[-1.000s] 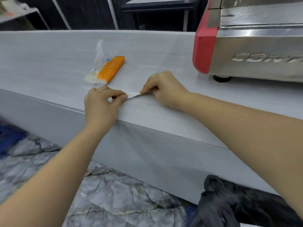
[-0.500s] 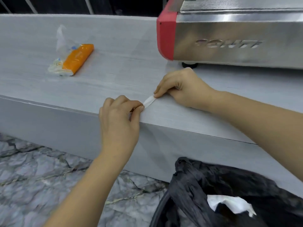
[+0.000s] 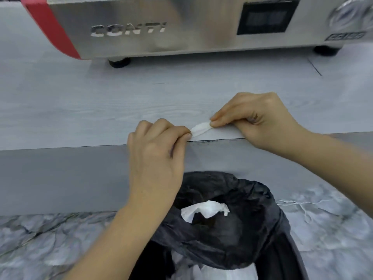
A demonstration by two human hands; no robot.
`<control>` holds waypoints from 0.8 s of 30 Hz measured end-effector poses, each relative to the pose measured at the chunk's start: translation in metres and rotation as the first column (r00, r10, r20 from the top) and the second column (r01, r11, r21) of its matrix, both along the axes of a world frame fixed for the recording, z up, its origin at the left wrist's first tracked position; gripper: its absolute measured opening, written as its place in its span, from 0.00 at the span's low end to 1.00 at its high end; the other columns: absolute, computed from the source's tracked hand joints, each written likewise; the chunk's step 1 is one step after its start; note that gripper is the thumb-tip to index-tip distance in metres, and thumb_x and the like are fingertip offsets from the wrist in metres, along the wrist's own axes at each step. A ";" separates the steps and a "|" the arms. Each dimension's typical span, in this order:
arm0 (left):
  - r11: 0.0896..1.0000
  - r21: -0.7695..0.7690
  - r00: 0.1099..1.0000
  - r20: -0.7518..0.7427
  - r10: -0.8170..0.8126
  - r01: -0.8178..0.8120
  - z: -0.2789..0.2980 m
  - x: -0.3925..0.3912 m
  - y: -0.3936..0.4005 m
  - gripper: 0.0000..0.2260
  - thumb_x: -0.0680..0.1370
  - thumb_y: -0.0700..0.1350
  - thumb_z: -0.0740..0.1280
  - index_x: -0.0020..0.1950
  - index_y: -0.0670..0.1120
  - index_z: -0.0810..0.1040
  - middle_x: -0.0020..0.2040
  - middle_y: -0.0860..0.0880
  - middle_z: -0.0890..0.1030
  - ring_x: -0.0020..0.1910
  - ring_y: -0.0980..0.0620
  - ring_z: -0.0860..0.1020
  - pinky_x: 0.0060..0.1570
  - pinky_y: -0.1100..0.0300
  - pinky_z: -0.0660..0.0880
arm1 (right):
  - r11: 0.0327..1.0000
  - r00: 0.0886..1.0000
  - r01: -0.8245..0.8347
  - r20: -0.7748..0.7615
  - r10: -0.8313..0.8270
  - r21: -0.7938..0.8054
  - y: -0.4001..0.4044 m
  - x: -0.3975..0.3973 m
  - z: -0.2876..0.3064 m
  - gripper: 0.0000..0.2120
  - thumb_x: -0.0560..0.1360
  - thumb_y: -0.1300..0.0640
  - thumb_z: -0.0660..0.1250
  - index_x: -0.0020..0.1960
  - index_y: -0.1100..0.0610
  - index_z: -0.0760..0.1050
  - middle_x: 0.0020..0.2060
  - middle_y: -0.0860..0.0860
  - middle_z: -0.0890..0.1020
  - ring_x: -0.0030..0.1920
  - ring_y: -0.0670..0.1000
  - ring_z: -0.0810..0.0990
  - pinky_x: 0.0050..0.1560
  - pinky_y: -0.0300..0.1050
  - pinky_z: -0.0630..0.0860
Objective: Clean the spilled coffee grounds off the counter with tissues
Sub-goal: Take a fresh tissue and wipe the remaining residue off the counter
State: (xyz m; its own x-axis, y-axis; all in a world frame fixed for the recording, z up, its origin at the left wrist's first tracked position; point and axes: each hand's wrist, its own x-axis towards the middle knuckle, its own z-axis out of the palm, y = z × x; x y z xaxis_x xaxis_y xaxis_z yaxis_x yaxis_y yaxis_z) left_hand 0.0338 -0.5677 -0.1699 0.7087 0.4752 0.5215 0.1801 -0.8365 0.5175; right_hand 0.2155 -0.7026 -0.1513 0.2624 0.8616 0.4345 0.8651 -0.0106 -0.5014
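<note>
left hand (image 3: 155, 150) pinches the left end of a folded tissue (image 3: 200, 128) between thumb and fingers. the tissue lies at the near edge of the grey surface (image 3: 80, 110), above a bin lined with a black bag (image 3: 232, 219) holding used tissue. right hand (image 3: 254, 120) pinches the right end. no grounds are visible on the surface. judged step: gathered spill carried to the edge. next move calls for lifting the tissue level and dropping it into the bin.
</note>
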 end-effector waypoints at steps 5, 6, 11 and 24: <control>0.997 0.034 0.997 -0.004 -0.076 0.076 0.000 0.021 -0.030 0.04 0.78 0.43 0.70 0.47 0.50 0.85 0.39 0.56 0.79 0.42 0.49 0.72 0.44 0.51 0.66 | 0.986 0.984 0.163 0.071 -0.166 0.035 -0.057 -0.003 -0.010 0.20 0.68 0.80 0.65 0.47 0.60 0.85 0.46 0.53 0.85 0.48 0.51 0.82 0.51 0.44 0.78; 0.996 0.046 0.997 -0.004 -0.079 0.079 0.000 0.025 -0.034 0.04 0.78 0.44 0.70 0.47 0.50 0.85 0.39 0.56 0.79 0.42 0.48 0.72 0.44 0.51 0.66 | 0.979 0.976 0.200 0.076 -0.203 0.043 -0.064 -0.007 -0.010 0.20 0.68 0.80 0.65 0.48 0.59 0.85 0.46 0.53 0.85 0.48 0.51 0.82 0.51 0.43 0.78; 0.990 0.057 0.992 -0.012 -0.126 0.126 -0.007 0.017 -0.057 0.03 0.77 0.44 0.71 0.47 0.50 0.85 0.40 0.56 0.80 0.44 0.49 0.72 0.45 0.54 0.64 | 0.910 0.905 0.413 0.094 -0.415 0.040 -0.090 -0.047 -0.013 0.21 0.64 0.81 0.67 0.44 0.58 0.85 0.43 0.52 0.85 0.45 0.51 0.81 0.49 0.36 0.75; 0.986 0.092 0.930 -0.354 -0.100 0.141 -0.144 -0.057 -0.059 0.04 0.75 0.48 0.71 0.46 0.50 0.85 0.39 0.56 0.80 0.41 0.50 0.75 0.42 0.59 0.61 | 0.763 0.739 0.567 -0.219 -0.637 -0.310 -0.081 -0.149 -0.159 0.09 0.72 0.71 0.68 0.47 0.60 0.82 0.44 0.49 0.78 0.45 0.47 0.77 0.49 0.35 0.75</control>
